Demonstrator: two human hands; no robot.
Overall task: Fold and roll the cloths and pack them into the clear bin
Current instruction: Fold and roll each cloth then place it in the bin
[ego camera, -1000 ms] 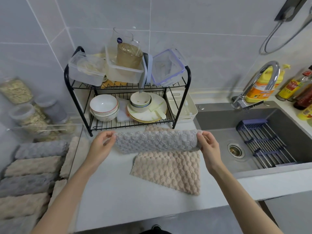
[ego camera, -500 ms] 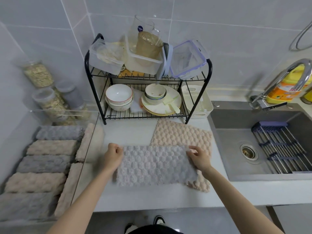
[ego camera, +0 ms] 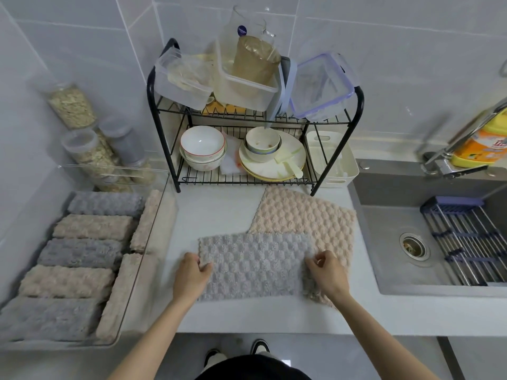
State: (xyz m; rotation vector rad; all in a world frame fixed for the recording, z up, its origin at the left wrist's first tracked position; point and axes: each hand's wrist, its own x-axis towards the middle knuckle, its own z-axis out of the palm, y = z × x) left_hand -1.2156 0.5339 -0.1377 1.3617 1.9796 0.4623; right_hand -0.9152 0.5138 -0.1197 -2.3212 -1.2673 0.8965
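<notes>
A grey cloth (ego camera: pixel 253 266) lies folded flat on the white counter, partly over a beige cloth (ego camera: pixel 304 215) spread behind and to its right. My left hand (ego camera: pixel 190 277) pinches the grey cloth's left edge. My right hand (ego camera: pixel 326 274) pinches its right edge, fingers curled into the fabric. The clear bin (ego camera: pixel 142 259) stands at the left of the counter and holds several rolled grey and beige cloths in rows.
A black dish rack (ego camera: pixel 255 138) with bowls, plates and plastic containers stands behind the cloths. The sink (ego camera: pixel 439 242) with a blue drying rack lies to the right. Jars of grain (ego camera: pixel 82 138) sit behind the bin. The counter's front edge is close below my hands.
The grey cloth was held up in the air by both ends; it has come down onto the counter, lying flat over the beige cloth. Both hands still hold its ends.
</notes>
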